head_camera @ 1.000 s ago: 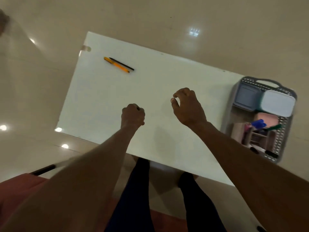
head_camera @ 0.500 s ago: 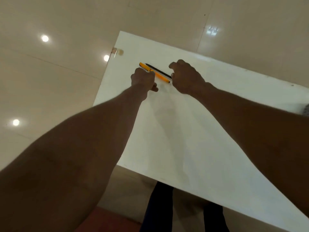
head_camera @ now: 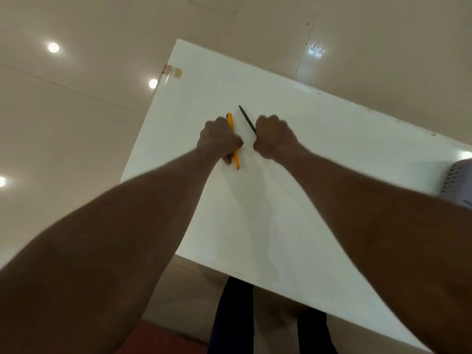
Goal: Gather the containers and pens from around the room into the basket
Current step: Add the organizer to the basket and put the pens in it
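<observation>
Pickup step, w/ both pens in hand over the worktop point(head_camera: 332, 175). Left hand point(head_camera: 220, 139) fingers closed round orange pen point(head_camera: 236, 159); right hand point(head_camera: 274, 140) fisted on black pen point(head_camera: 245, 118). Next: carry both right to basket point(head_camera: 456, 183) at worktop edge, drop in.

Dim warm light, ceiling lamps mirrored as glare spots on the glossy floor point(head_camera: 76, 123) (upper left), motion-blurred hands, wide-angle edge stretch.

a plain indoor room, likely a home: glossy beige floor tiles point(head_camera: 76, 149) under a white table point(head_camera: 332, 175).
</observation>
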